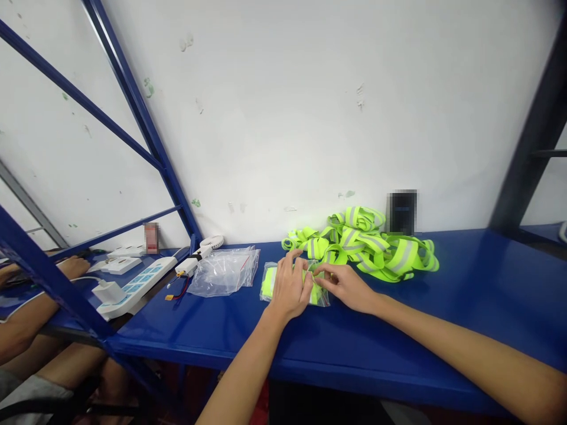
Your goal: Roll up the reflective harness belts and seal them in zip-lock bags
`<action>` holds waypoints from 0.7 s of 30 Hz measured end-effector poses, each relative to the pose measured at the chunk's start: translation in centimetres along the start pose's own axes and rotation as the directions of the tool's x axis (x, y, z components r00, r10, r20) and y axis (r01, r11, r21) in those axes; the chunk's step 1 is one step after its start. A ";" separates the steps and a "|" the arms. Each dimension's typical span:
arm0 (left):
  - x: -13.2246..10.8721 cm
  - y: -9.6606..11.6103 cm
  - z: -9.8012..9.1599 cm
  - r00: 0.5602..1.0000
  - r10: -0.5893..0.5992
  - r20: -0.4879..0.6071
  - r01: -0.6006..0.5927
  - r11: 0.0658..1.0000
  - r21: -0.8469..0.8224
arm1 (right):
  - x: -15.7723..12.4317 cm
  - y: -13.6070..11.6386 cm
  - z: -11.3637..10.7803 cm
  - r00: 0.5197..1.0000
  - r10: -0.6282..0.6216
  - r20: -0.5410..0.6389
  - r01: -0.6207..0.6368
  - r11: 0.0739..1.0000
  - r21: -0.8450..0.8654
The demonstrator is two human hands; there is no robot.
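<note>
On the blue shelf [478, 295] lies a clear plastic bag with a folded neon-yellow reflective band inside [269, 282]. My left hand [290, 286] rests on top of that bag, fingers curled over it. My right hand [345, 286] pinches the bag's right end, thumb and fingers pressed together. Just behind the hands is a loose pile of neon-yellow reflective bands [367, 242] with grey stripes. A stack of empty clear bags [225, 270] lies to the left of my left hand.
A white power strip [137, 283] with a plugged charger, a small white fan [211, 242] and a red-and-black cable sit at the left. Another person's arm [26, 330] is at the far left. Blue rack struts cross the left side. A dark small object [401, 212] stands against the wall.
</note>
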State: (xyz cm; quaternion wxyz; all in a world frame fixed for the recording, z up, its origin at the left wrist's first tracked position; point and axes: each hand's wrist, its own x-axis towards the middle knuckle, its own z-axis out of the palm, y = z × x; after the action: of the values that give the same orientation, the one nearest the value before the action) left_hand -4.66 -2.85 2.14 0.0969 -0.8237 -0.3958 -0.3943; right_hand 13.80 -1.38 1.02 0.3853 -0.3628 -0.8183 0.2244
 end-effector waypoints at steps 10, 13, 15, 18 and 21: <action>-2.1 -5.7 -2.7 0.985 -0.098 0.145 0.092 0.995 0.049 | 0.1 -0.3 0.5 0.971 0.164 0.176 -0.145 0.983 -0.115; -2.3 -5.8 -2.3 0.968 -0.049 0.247 0.033 0.997 0.069 | 0.2 -0.5 1.1 0.967 0.195 0.163 -0.173 0.975 -0.141; -2.2 -5.5 -1.9 0.967 -0.038 0.253 0.019 0.997 0.074 | 0.4 -0.5 1.3 0.962 0.212 0.172 -0.193 0.974 -0.120; -2.1 -5.0 -1.8 0.966 -0.025 0.258 0.005 0.997 0.074 | 0.6 -0.5 1.5 0.948 0.240 0.209 -0.235 0.971 -0.050; -1.9 -4.3 -2.0 0.967 -0.021 0.255 -0.003 0.996 0.094 | 0.6 -0.8 1.2 0.933 0.239 0.271 -0.256 0.966 0.029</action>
State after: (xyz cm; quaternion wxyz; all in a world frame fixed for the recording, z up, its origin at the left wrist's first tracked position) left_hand -9.68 -2.08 1.44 0.0820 -0.8604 -0.4268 -0.2663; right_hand 12.26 -1.54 1.14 0.2523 -0.4172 -0.8027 0.3434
